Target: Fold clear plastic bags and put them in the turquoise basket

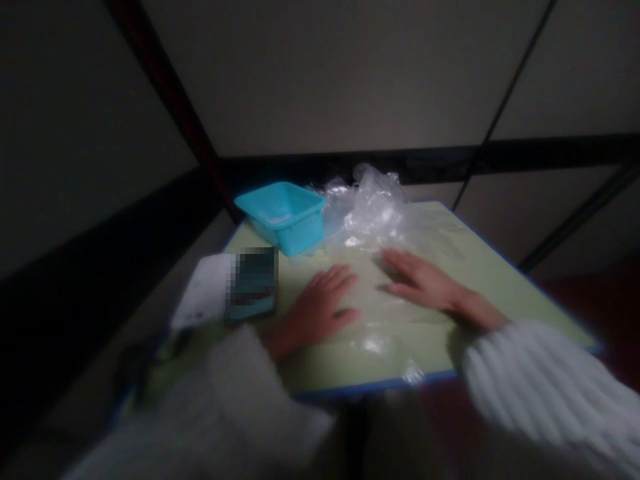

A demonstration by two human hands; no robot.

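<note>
My left hand rests palm down near the middle of the table, fingers stretched out and thumb apart. Across from it, my right hand also lies flat with its fingers extended, slightly blurred. Under and between both hands spreads a thin clear plastic sheet, its shine showing near the front edge. Beyond my fingers it seems to run into a crumpled heap of clear plastic film; whether these are one piece I cannot tell. Neither hand grips anything.
A turquoise plastic basin stands at the back left of the table. In front of it lie a dark phone-like device, partly pixelated, and a white flat object at the left edge. Panelled walls rise behind and to the left.
</note>
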